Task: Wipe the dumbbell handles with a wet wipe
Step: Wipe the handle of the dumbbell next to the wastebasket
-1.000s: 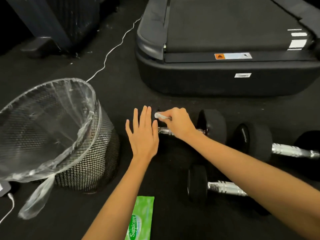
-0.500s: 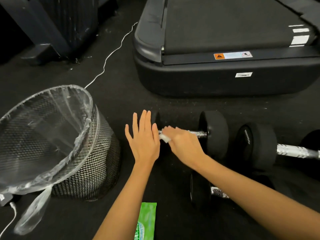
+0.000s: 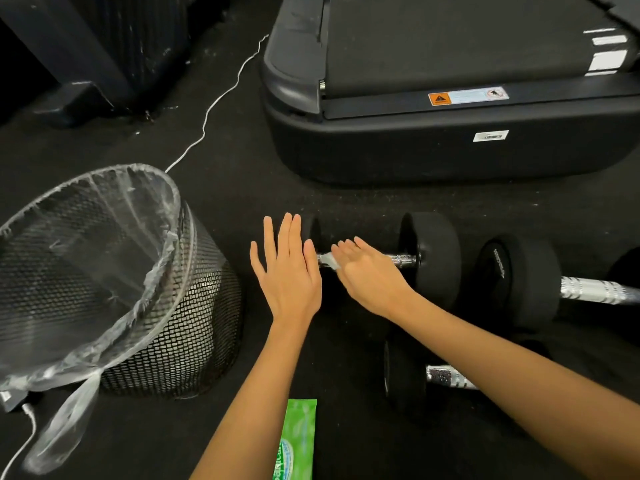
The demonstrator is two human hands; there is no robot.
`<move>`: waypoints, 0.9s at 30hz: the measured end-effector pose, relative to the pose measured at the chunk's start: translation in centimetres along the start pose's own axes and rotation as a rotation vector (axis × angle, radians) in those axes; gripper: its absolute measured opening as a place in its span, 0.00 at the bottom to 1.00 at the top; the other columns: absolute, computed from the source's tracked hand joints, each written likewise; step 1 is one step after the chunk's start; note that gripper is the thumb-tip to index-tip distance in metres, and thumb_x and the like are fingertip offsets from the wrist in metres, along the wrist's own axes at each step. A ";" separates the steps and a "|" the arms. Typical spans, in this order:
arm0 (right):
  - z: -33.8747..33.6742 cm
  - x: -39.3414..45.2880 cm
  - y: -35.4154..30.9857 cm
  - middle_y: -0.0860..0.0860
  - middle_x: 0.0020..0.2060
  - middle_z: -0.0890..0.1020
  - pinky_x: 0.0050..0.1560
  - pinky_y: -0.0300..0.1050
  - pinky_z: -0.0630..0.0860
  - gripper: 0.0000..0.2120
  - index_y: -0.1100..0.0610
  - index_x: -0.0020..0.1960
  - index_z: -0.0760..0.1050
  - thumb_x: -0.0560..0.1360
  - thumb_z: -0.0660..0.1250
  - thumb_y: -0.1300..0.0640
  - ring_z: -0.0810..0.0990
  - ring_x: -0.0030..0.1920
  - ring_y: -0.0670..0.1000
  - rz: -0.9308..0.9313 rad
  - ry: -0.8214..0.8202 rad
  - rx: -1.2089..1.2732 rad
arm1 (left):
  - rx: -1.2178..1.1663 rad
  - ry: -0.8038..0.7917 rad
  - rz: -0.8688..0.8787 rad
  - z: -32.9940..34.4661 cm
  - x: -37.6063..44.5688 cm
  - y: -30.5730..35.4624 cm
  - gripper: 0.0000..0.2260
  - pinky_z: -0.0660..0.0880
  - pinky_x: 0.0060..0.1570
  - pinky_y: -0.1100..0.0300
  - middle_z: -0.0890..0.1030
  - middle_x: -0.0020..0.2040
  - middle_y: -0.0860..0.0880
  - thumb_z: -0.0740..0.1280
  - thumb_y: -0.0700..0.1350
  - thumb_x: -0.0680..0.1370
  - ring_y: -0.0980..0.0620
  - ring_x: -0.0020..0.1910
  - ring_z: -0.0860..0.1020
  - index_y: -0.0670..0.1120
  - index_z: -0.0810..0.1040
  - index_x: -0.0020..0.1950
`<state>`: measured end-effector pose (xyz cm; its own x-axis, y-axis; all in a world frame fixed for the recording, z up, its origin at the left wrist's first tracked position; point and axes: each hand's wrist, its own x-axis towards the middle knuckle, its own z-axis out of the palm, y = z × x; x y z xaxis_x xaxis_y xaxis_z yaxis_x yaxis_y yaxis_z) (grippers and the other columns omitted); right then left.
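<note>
Head view. On the black rubber floor (image 3: 242, 188) lies the first dumbbell (image 3: 431, 258), axis running left to right, its chromed handle (image 3: 401, 260) bridging the two black heads. The person's left hand (image 3: 289, 277) lies flat, palm down, fingers straight and close together with the thumb spread outward, over the dumbbell's left head (that head is almost wholly hidden beneath it); nothing is held in it. The left forearm rises from the lower edge of the picture, nearly straight up the frame.

The right hand (image 3: 369, 275) reaches in from the lower right, forearm crossing diagonally. Its fingers extend over the left part of the handle and press a white wet wipe (image 3: 328, 260) against the metal; the wipe shows as a small crumpled fold just beside the left hand's little-finger side. Whether the thumb hooks beneath the bar cannot be told.

A second dumbbell (image 3: 519, 278) lies just beside the first on the right, its knurled handle running off the frame edge. A third dumbbell (image 3: 403, 372) lies nearer the person, its handle partly covered by the right forearm.

A green wet-wipe packet (image 3: 299, 441) lies between the two forearms at the bottom edge. A black mesh wastebasket (image 3: 194, 323) with a clear plastic liner (image 3: 86, 258) stands left of the left hand. A treadmill deck (image 3: 450, 133) fills the upper right; a white cable (image 3: 214, 105) trails across the floor.
</note>
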<state>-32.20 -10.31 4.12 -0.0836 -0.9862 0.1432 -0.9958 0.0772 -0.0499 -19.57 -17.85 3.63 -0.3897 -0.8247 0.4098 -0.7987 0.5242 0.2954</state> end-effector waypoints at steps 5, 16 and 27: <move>1.0 -0.5 -0.8 0.57 0.75 0.65 0.75 0.48 0.52 0.28 0.60 0.77 0.60 0.80 0.65 0.57 0.63 0.76 0.54 -0.062 -0.072 -0.013 | 0.006 0.006 0.014 0.0 -0.1 -0.1 0.22 0.51 0.75 0.46 0.63 0.77 0.52 0.47 0.52 0.84 0.51 0.79 0.52 0.49 0.63 0.77; 1.3 -1.2 -0.8 0.56 0.79 0.56 0.77 0.48 0.46 0.29 0.59 0.79 0.51 0.82 0.60 0.59 0.54 0.79 0.54 -0.010 -0.046 0.000 | 0.005 0.025 0.049 0.0 -0.1 -0.2 0.22 0.51 0.76 0.47 0.64 0.77 0.50 0.47 0.51 0.84 0.50 0.79 0.52 0.46 0.64 0.77; 1.1 -1.9 -0.2 0.58 0.76 0.65 0.74 0.45 0.49 0.29 0.61 0.77 0.60 0.79 0.65 0.62 0.62 0.77 0.55 -0.027 -0.024 0.041 | 0.048 0.007 0.127 -0.3 -0.4 -0.3 0.23 0.49 0.77 0.50 0.64 0.77 0.47 0.47 0.48 0.84 0.50 0.78 0.58 0.43 0.62 0.77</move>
<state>-31.77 -8.58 2.79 -0.0554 -0.9910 0.1215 -0.9952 0.0449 -0.0873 -19.06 -17.67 3.61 -0.4859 -0.7509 0.4473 -0.7643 0.6133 0.1993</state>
